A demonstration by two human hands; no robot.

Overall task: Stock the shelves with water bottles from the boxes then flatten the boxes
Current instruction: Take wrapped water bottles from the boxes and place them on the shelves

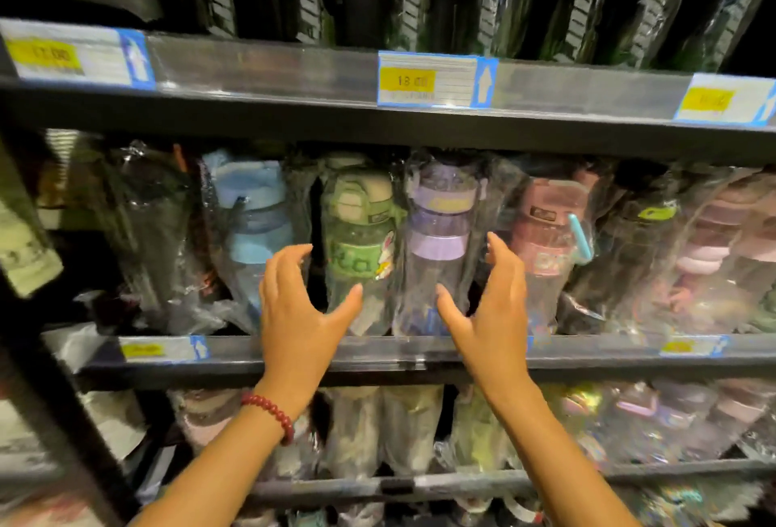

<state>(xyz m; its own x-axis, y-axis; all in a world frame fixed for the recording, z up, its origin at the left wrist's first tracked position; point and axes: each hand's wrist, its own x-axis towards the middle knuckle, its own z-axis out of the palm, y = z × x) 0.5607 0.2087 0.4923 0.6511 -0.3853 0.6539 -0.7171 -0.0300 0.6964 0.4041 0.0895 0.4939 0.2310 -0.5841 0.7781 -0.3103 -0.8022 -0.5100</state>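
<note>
Several plastic-wrapped water bottles stand in a row on the middle shelf (378, 352). A green bottle (361, 232) and a purple bottle (439, 232) are at the centre, a blue one (256, 215) to their left and a pink one (546, 224) to their right. My left hand (300, 312), with a red bead bracelet on its wrist, is spread in front of the green bottle's left side. My right hand (489, 308) is spread in front of the purple bottle's right side. Both hands have fingers apart and hold nothing; whether they touch the bottles is unclear.
The upper shelf (273, 73) carries dark wrapped bottles and a yellow price label (413, 81). The lower shelf (462, 480) holds more wrapped bottles. A dark upright post (54, 392) runs down the left. No boxes are in view.
</note>
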